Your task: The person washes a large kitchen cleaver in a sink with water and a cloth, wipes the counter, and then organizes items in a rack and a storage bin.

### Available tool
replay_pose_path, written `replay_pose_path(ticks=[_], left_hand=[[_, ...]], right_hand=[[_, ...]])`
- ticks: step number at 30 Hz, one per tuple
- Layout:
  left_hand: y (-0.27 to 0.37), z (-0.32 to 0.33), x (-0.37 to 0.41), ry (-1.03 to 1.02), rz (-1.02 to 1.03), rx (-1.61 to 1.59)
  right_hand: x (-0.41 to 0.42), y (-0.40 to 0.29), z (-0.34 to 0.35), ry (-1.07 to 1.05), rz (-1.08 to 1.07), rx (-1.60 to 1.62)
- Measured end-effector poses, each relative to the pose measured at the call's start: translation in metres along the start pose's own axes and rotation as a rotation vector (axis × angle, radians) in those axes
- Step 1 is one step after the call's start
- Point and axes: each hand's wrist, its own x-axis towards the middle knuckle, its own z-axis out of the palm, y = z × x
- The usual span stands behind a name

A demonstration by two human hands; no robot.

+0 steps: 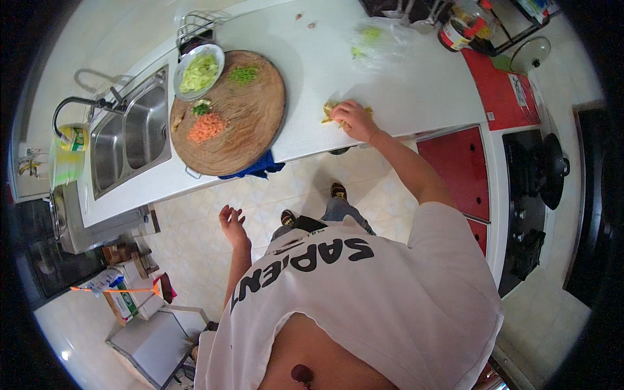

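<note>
My right hand (352, 119) presses down on a crumpled yellowish cloth (330, 111) near the front edge of the white countertop (312, 92); the hand covers part of it. Over the floor, in front of the counter, my left hand (233, 225) is raised with its fingers loosely bent and nothing in it. Left of the cloth lies a round wooden chopping board (253, 117). It bears chopped orange pieces (207, 127), chopped green bits (243, 75) and a small green heap (200, 109). A bowl of sliced pale green vegetable (199, 73) overlaps the board's back left edge.
A double steel sink (146, 122) with a black faucet (73, 99) is at left. A blue cloth (256, 166) hangs below the board. Behind my right hand lies a clear plastic bag (385, 44) with greens; jars (454, 34) stand back right. A stove (524, 195) is at far right.
</note>
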Motion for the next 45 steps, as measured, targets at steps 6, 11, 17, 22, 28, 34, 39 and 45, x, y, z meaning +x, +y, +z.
replay_pose_path(ticks=[6,11,17,22,28,34,39,45], left_hand=[[-0.002,0.091,-0.031,-0.300,-0.020,0.032],[-0.006,0.138,-0.054,-0.616,-0.213,0.084],[-0.001,0.188,-0.056,-0.765,-0.394,0.179],[0.004,0.210,-0.055,-0.805,-0.400,0.179],[0.005,0.213,-0.052,-0.823,-0.471,0.199],[-0.002,0.238,-0.033,-0.904,-0.515,-0.017],[-0.034,0.245,-0.014,-0.850,-0.705,-0.223],[-0.013,0.234,-0.017,-0.796,-0.808,-0.394]], right_hand=[[-0.007,0.039,-0.024,0.254,0.164,0.120],[-0.052,0.104,-0.096,0.727,0.321,0.273],[-0.130,0.161,-0.182,0.806,0.846,-0.165],[-0.121,0.183,-0.133,0.516,0.603,-0.662],[-0.081,0.187,-0.103,0.421,0.591,-0.156],[-0.075,0.133,-0.093,0.387,0.519,0.052],[-0.062,0.077,-0.056,0.421,0.445,-0.129],[-0.010,0.026,-0.002,0.340,0.371,0.019]])
